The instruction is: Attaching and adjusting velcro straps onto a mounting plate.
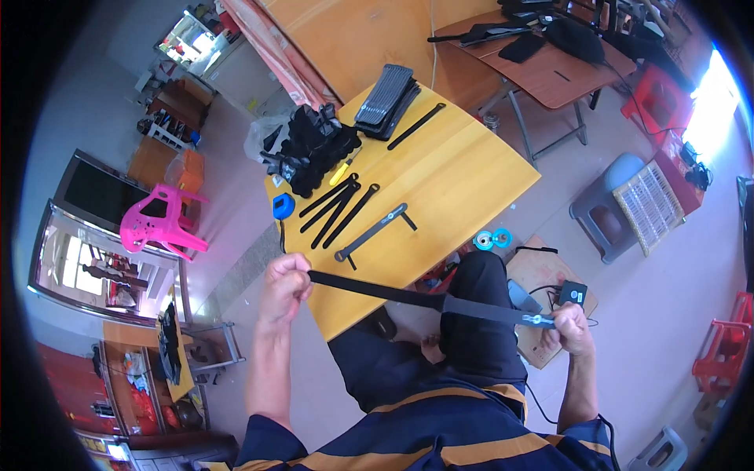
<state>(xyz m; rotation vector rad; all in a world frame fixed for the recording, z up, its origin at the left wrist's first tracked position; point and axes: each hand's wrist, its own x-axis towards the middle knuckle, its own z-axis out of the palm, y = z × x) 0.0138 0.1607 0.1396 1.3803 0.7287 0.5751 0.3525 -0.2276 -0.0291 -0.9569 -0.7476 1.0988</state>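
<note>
A long black strap (377, 290) is stretched between my hands, above my lap and the near edge of the yellow table (471, 161). My left hand (287, 287) grips its narrower end in a closed fist. The wider grey-black end, with a small light mark on it, is pinched in my right hand (569, 328). On the table lie several loose black straps (338, 213) and a grey strap (372, 233) with short black tabs at both ends. Another black strap (416, 126) rests farther back, beside a stack of dark straps (386, 98).
A heap of black straps (314, 145), a yellow-handled tool (341, 172) and a blue tape measure (283, 206) occupy the table's left side. A brown folding table (550, 71) with black pieces stands at the back right. A pink chair (157, 218) is at left, a grey stool (605, 208) at right.
</note>
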